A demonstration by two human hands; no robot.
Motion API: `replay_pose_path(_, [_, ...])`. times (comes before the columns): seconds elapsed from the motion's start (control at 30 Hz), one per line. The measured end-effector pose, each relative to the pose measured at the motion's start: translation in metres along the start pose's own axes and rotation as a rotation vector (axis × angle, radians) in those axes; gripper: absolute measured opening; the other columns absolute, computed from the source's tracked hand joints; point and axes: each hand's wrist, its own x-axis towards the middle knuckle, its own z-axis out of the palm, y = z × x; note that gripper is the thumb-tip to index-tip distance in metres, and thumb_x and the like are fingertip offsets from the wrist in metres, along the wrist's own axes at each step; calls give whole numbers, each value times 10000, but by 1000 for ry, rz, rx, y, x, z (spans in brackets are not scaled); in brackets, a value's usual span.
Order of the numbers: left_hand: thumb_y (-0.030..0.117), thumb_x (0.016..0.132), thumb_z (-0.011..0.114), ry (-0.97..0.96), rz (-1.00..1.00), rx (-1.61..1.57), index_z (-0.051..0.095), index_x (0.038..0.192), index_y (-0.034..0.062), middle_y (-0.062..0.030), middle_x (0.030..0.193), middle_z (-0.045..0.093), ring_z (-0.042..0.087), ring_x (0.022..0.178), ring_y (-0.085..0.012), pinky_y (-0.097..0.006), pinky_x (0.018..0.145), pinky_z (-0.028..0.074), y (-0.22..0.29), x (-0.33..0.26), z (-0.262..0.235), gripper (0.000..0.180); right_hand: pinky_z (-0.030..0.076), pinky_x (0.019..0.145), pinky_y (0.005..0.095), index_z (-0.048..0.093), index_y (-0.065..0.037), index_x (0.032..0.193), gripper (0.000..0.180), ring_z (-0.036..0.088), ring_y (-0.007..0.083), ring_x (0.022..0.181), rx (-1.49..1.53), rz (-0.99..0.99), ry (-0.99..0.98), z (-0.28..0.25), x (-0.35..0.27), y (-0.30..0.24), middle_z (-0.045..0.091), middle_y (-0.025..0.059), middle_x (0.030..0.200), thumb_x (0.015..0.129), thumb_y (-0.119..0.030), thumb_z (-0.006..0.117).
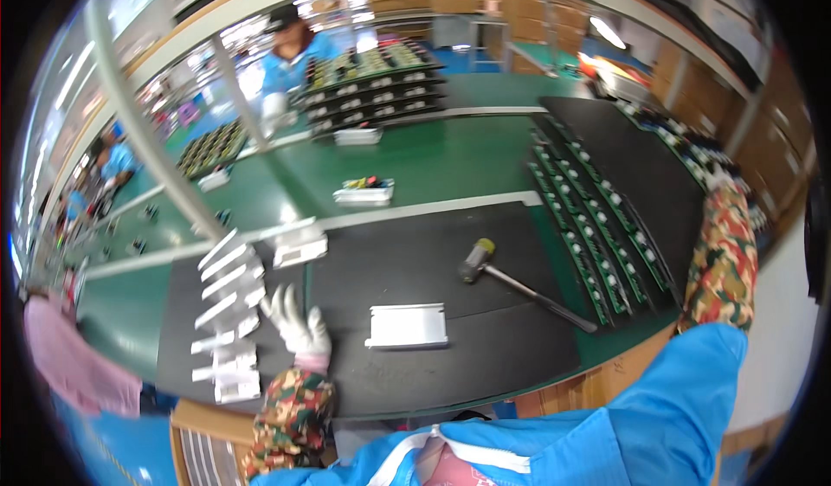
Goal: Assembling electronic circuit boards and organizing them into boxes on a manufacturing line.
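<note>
My left hand [299,327], in a white glove, is over the black mat with its fingers spread and nothing in them. It is beside a column of white metal housings [227,304]. To its right, a single silver-white metal housing [407,325] lies on the mat. A mallet [478,261] with a yellowish end and dark handle rests farther right. My right arm reaches far out to the right. My right hand [717,180], also gloved, is at a row of circuit boards [688,153] along the right edge; its fingers are too small and blurred to read.
Long green circuit boards [589,222] lie in rows on the right. Beyond the mat, a white housing with parts [364,193] stands on the green bench [450,161]. Stacked black trays of boards [376,88] stand at the back, near a person in blue [293,57]. A post [143,114] rises at left.
</note>
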Motion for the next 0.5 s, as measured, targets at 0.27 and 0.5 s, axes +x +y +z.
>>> replay_pose_path(0.27, [393,926,529,144,-63,-85,486,1317,7,-228,1295,470,379,1261,-466,-585,1111,224,-1,0,4,551,311,1119,395,463,-46,1404,544,397,354,1359,224,-180,187,25,127,52,453,251,1423,937,-322,507])
replay_pose_path(0.5, [353,949,521,-55,98,-297,508,1304,3,-243,1328,486,390,1280,-491,-523,1119,270,81,47,-32,499,360,1060,410,503,-53,1364,558,466,347,1273,74,-108,128,21,102,4,513,240,1343,913,-381,530])
